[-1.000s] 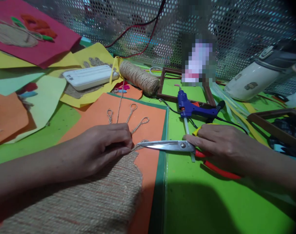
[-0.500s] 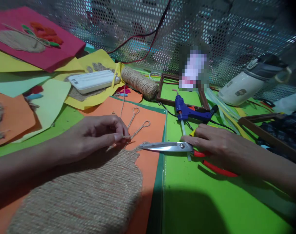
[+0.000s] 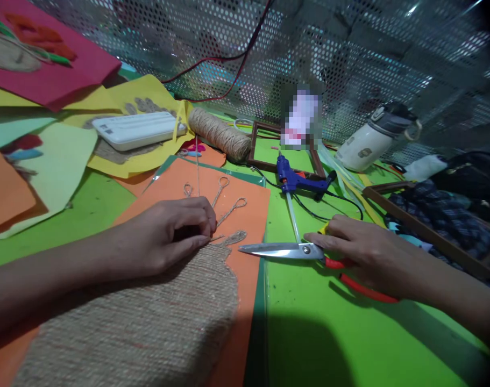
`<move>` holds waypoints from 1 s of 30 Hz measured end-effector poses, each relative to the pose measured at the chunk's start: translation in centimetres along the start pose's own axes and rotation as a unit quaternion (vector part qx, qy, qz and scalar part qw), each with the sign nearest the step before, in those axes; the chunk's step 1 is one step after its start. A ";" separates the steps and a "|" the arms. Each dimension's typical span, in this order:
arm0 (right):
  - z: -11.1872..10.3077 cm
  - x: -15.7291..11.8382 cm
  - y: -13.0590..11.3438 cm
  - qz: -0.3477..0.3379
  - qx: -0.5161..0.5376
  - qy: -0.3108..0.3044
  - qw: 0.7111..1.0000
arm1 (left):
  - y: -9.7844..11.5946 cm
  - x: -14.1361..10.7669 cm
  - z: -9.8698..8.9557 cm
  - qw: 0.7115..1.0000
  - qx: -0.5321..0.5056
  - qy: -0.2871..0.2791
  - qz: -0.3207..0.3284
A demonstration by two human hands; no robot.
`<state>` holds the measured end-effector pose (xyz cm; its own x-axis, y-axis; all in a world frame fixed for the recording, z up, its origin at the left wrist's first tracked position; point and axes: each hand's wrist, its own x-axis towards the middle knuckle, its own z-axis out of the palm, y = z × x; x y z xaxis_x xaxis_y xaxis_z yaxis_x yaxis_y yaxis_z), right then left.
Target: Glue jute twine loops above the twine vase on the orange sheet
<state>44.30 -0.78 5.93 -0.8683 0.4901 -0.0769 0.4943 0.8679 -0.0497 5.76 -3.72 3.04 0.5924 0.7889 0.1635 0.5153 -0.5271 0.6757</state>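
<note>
Pinched between the fingertips of my left hand [image 3: 184, 231] is a strand of jute twine [image 3: 217, 237], just above the top edge of a large twine-covered shape [image 3: 140, 322]. That shape lies on an orange sheet [image 3: 253, 215], where several thin twine loops [image 3: 239, 203] stand out beyond my fingers. My right hand [image 3: 361, 244] grips red-handled scissors [image 3: 277, 250], their blades together and pointing left over the sheet's right edge. A twine line runs from the left hand's area toward a jute twine spool [image 3: 220, 134].
A blue glue gun [image 3: 299, 180] with a glue stick lies beyond the scissors, near a brown frame [image 3: 317, 161]. A white bottle [image 3: 369, 140] stands behind at right. At left are a white power-bank-like box [image 3: 135, 129] and coloured sheets. A perforated metal panel [image 3: 212, 43] closes the back.
The scissors have drawn slightly back to the right, away from the twine shape. My left hand still pinches at its top edge. The whole view has shifted a little.
</note>
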 end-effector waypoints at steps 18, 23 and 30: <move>0.3 -0.6 -5.4 0.197 0.097 -0.001 0.976 | -0.8 0.2 0.8 0.993 0.005 0.048 -0.107; -0.2 -0.1 -7.4 0.225 0.015 -0.032 0.974 | -0.6 -0.2 0.5 0.994 0.003 0.026 -0.105; 0.4 -0.1 -9.6 0.245 -0.007 -0.051 0.968 | -0.3 -0.7 0.4 0.995 -0.011 0.013 -0.099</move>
<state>39.65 -9.23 6.01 -0.5209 0.8332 -0.1854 0.8443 0.5349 0.0317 5.45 -4.31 2.41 0.4647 0.8844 0.0434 0.6071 -0.3539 0.7115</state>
